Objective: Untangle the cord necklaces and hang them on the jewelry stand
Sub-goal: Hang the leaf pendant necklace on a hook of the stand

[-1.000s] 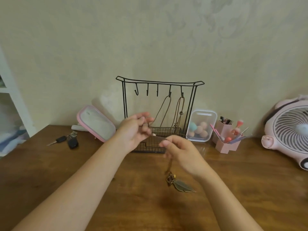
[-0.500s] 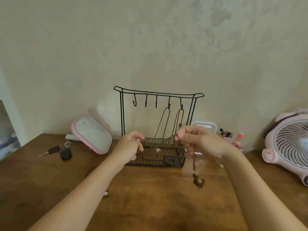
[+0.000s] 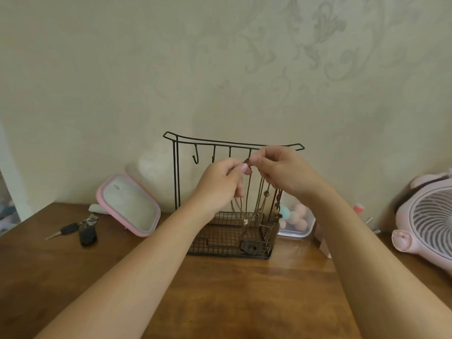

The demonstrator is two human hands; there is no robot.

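A black wire jewelry stand [image 3: 176,172] with a row of hooks and a mesh basket base stands against the wall. My left hand [image 3: 221,182] and my right hand [image 3: 281,171] are raised in front of its hooks, fingertips almost meeting. Both pinch the top of a brown cord necklace [image 3: 248,192], whose strands hang down into the basket. More cords with small beads [image 3: 267,194] dangle under my right hand. The right-hand hooks are hidden behind my hands. The three hooks to the left of my hands carry nothing.
A pink-rimmed mirror [image 3: 129,206] leans on the wall at the left, with keys [image 3: 80,231] in front of it. A clear box of sponges [image 3: 297,221] sits right of the stand. A pink fan [image 3: 425,226] stands at the far right on the wooden table [image 3: 244,302].
Both hands rose from basket height to the hook bar and came together. The cord and its pendant went up with them; the pendant no longer hangs over the table.
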